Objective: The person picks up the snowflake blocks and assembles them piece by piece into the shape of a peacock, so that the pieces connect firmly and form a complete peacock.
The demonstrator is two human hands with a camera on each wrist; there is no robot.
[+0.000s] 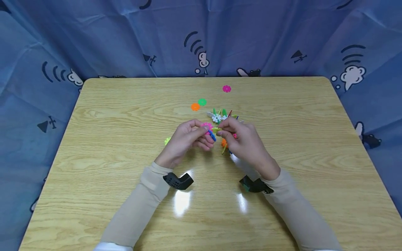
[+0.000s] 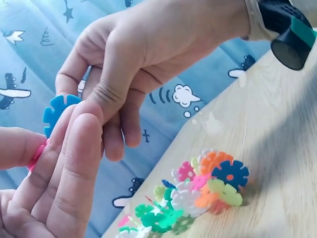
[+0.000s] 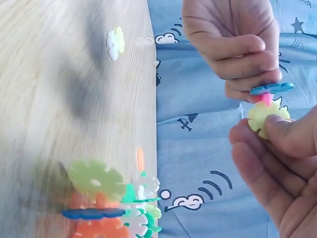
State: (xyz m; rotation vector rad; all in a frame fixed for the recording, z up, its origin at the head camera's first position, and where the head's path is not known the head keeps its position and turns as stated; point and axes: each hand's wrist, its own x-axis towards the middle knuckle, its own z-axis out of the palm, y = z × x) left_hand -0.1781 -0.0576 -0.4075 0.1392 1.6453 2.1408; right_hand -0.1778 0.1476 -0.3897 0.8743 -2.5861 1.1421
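Above the middle of the table, my left hand [image 1: 188, 137] pinches a pink snowflake disc [image 1: 207, 124] between thumb and fingers. A blue disc [image 1: 212, 136] is joined to the pink one at an angle. From the other side, my right hand [image 1: 245, 141] pinches a yellow disc [image 3: 257, 117] between thumb and forefinger. Its rim meets the pink disc in the right wrist view, where the blue disc [image 3: 272, 89] lies edge-on. In the left wrist view, fingers cover most of the pink disc and all of the yellow one.
A cluster of joined discs [image 2: 187, 198] in several colours stands on the table [image 1: 103, 167], partly behind my right hand. Loose discs lie flat: magenta [image 1: 226, 89], green [image 1: 202, 102] and orange [image 1: 195, 107] farther back, yellow-green [image 1: 167, 141] left. A blue curtain [image 1: 169, 42] hangs behind.
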